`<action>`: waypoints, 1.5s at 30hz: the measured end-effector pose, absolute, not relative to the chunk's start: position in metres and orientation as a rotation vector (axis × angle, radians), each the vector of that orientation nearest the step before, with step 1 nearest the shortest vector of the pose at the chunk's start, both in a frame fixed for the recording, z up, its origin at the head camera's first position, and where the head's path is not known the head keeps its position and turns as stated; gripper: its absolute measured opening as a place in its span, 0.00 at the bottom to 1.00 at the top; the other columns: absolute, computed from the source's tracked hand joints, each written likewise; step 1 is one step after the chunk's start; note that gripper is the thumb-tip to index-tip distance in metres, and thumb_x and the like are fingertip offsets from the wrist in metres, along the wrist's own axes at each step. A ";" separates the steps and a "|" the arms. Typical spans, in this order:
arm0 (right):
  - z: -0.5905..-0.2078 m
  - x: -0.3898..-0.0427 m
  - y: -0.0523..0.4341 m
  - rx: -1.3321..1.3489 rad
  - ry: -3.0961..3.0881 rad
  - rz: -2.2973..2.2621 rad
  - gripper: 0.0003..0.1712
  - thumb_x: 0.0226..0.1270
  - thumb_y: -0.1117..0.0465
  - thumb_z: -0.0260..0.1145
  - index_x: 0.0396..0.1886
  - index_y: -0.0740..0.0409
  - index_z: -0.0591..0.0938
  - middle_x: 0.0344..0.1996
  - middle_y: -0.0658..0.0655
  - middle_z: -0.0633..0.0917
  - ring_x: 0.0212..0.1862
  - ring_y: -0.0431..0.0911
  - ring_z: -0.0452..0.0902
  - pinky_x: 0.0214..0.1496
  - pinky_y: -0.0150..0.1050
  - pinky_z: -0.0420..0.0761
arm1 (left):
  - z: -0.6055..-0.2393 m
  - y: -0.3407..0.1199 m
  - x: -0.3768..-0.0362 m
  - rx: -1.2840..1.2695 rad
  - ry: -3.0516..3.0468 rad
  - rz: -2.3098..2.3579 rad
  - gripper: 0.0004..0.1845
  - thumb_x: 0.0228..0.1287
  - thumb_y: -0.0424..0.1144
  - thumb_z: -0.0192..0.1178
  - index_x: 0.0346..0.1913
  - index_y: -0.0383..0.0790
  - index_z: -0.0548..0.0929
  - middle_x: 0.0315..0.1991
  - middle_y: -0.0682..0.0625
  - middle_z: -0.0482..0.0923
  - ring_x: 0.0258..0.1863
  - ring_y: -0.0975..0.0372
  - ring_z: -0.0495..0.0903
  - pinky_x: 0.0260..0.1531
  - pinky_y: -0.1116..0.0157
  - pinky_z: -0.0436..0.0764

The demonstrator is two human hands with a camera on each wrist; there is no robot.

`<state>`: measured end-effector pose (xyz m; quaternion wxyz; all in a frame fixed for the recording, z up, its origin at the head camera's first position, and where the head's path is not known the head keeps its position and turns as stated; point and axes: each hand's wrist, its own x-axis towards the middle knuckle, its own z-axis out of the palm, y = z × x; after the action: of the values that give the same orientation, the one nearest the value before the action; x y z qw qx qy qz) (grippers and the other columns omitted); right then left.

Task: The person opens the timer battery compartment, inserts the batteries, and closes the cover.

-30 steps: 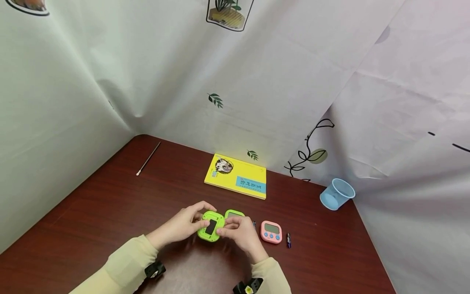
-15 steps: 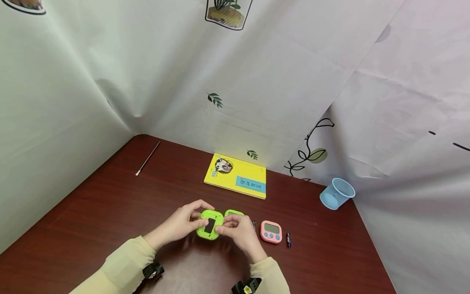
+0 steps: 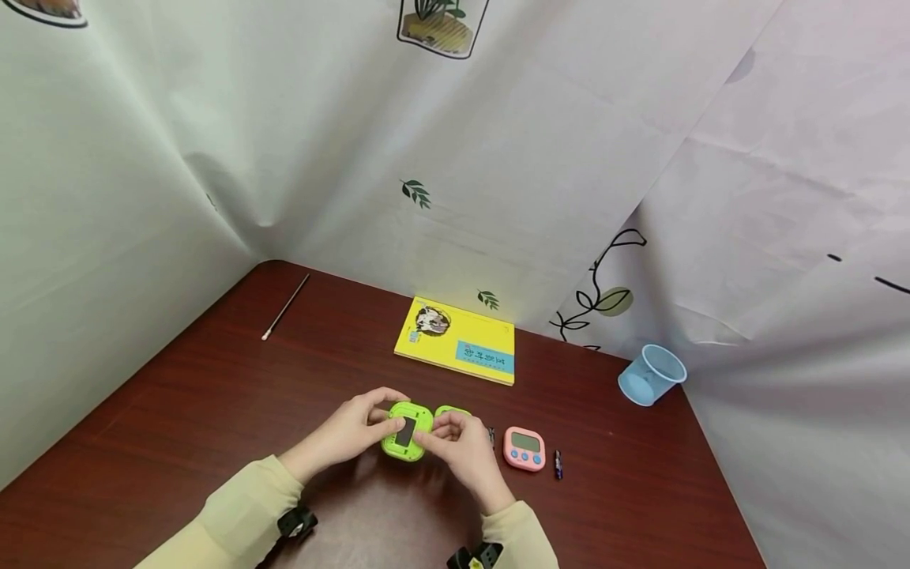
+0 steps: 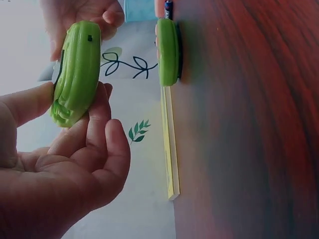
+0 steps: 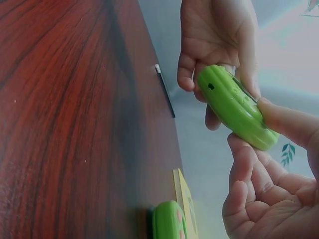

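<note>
Both hands hold a green timer [image 3: 406, 431] a little above the table, its back with a dark rectangular opening turned up. My left hand [image 3: 355, 431] grips its left side, thumb and fingers curled round the rim [image 4: 75, 74]. My right hand [image 3: 458, 446] pinches its right edge, thumb on top [image 5: 237, 107]. A second green timer [image 3: 455, 412] lies on the table just behind, also in the left wrist view [image 4: 168, 52] and the right wrist view [image 5: 168, 221].
A pink timer [image 3: 524, 448] and a small dark battery [image 3: 558, 465] lie to the right on the red-brown table [image 3: 178, 411]. A yellow book [image 3: 458, 340], a thin stick [image 3: 286, 307] and a tipped blue cup [image 3: 652, 374] lie farther back. Printed white sheets enclose the table.
The held green timer has tilted and shifted slightly toward me. The right thumb has moved over its edge. Nothing else on the table moved.
</note>
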<state>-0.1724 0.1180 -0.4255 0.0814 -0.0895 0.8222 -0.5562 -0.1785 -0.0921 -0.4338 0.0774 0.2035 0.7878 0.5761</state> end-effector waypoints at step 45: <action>-0.429 -0.153 0.094 -0.984 3.263 -1.034 0.21 0.39 0.64 0.79 0.23 0.50 0.71 0.25 0.43 0.70 0.34 0.38 0.64 0.39 0.34 0.66 | -0.426 -0.088 -0.176 0.504 2.634 1.375 0.29 0.53 0.57 0.66 0.48 0.35 0.83 0.28 0.55 0.79 0.26 0.66 0.74 0.26 0.69 0.73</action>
<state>-0.1533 0.0940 -0.4291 -0.2084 -0.2703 0.8960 -0.2841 -0.1757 -0.0882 -0.4256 0.0640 0.1668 0.8723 0.4552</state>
